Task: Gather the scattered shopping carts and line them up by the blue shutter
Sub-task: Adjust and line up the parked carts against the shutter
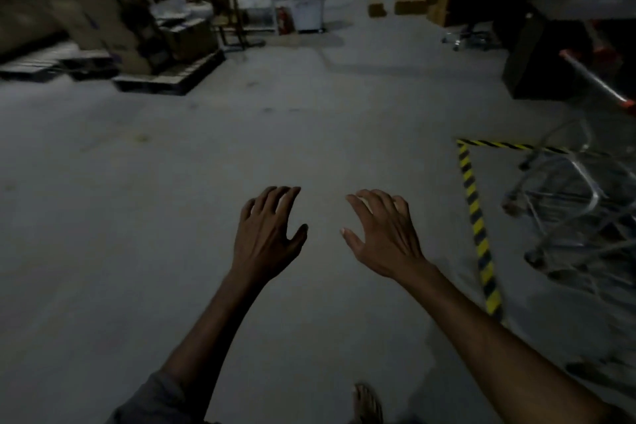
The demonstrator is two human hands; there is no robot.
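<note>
While outstretched, left hand (266,234), right hand (385,237) palm-down.

Shiny metal cart (568,189), matt concrete floor (172,217)

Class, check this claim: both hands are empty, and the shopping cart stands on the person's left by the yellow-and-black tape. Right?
Wrong side. The head view shows the shopping cart on the person's right, by the yellow-and-black tape. The left hand and right hand are indeed empty.
</note>
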